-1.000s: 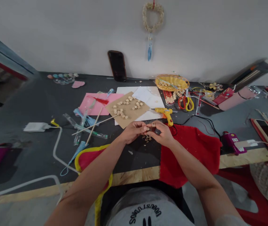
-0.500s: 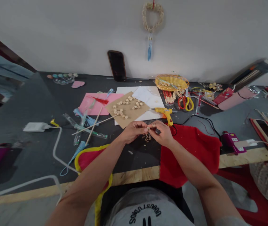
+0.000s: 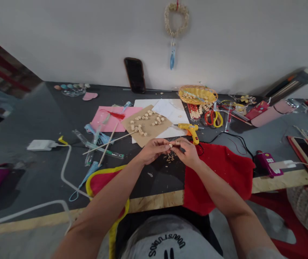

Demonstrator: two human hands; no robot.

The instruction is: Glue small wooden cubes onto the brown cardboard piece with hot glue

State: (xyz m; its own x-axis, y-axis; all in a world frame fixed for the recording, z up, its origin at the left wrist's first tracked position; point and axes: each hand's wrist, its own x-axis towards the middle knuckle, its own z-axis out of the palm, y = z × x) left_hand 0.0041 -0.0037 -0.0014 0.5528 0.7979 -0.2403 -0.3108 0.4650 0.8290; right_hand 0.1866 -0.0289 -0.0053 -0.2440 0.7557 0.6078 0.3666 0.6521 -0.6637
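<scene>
My left hand (image 3: 156, 150) and my right hand (image 3: 186, 151) meet above the dark table, fingertips pinched together. Between them is a small pale cluster of wooden bits (image 3: 170, 146), partly hidden by the fingers. Under the hands lie loose tiny wooden pieces (image 3: 169, 157). Just beyond, a brown paper sheet (image 3: 157, 133) carries several similar pale clusters (image 3: 138, 128). A yellow hot glue gun (image 3: 190, 130) lies behind my right hand, and a red cloth (image 3: 220, 172) spreads beneath my right forearm.
Thin sticks (image 3: 107, 145) and blue tassels (image 3: 93, 168) lie left of my hands. Toward the back are a yellow basket (image 3: 213, 97), scissors (image 3: 218, 119) and a phone (image 3: 134, 75) leaning on the wall. A white cable (image 3: 65, 167) crosses the left side. A pink bottle (image 3: 274, 112) lies right.
My hands stay in nearly the same place, with the fingers shifting slightly around the small cluster. At the far left, a person's blue-clad legs have moved partly out of view.
</scene>
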